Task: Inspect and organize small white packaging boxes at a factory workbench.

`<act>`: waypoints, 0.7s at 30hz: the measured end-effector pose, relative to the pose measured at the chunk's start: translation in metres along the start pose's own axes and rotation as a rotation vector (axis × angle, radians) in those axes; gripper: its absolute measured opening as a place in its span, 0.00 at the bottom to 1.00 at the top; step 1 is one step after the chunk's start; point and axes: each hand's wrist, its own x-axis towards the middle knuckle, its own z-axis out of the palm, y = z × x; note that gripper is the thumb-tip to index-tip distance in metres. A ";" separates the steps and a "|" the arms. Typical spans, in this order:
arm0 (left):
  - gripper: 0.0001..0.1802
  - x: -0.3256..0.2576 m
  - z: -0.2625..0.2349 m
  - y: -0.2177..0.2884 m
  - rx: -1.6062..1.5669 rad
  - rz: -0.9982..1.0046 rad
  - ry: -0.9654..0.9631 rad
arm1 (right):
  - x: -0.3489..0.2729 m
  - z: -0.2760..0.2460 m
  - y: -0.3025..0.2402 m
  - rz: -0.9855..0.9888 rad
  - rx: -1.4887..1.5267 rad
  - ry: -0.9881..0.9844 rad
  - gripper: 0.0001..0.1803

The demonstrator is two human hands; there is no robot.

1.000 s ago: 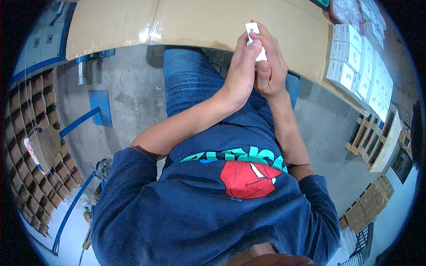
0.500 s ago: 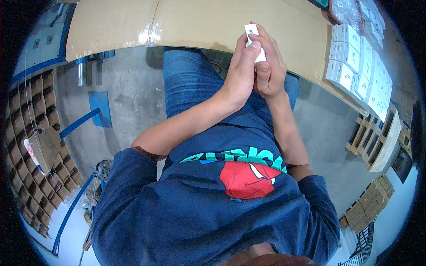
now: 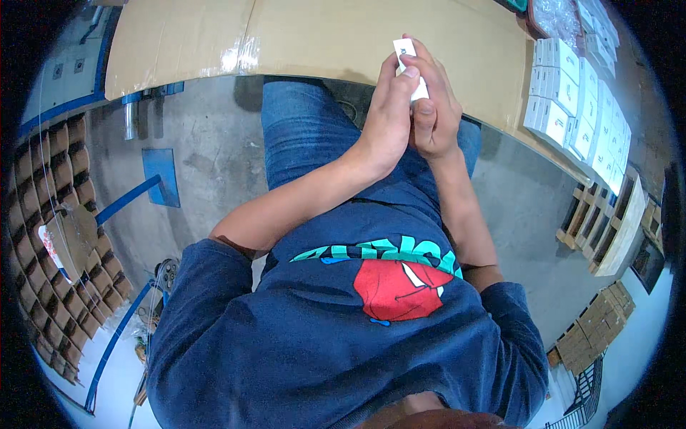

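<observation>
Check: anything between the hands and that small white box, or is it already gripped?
Nothing visible in the way. Both the left hand and right hand are closed around the small white box, held above the edge of the cardboard-covered table.

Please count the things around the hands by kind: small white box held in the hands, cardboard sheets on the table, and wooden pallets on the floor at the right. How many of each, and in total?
Small white box held by the left hand and right hand: 1
Cardboard sheets on the table, joined by clear tape: 2
Wooden pallets: 2
Total: 5
</observation>
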 end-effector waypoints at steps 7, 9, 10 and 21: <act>0.31 0.000 0.000 0.001 0.003 0.001 0.002 | 0.000 0.001 0.002 -0.008 0.009 0.009 0.28; 0.32 0.002 -0.001 -0.001 0.013 0.022 -0.011 | 0.000 0.001 0.002 -0.009 0.011 0.009 0.28; 0.32 0.002 0.000 -0.001 0.012 0.022 -0.011 | 0.001 0.000 0.003 -0.010 0.010 0.009 0.28; 0.32 0.010 -0.006 -0.012 -0.092 -0.069 -0.006 | 0.008 -0.006 0.006 0.015 -0.017 -0.030 0.29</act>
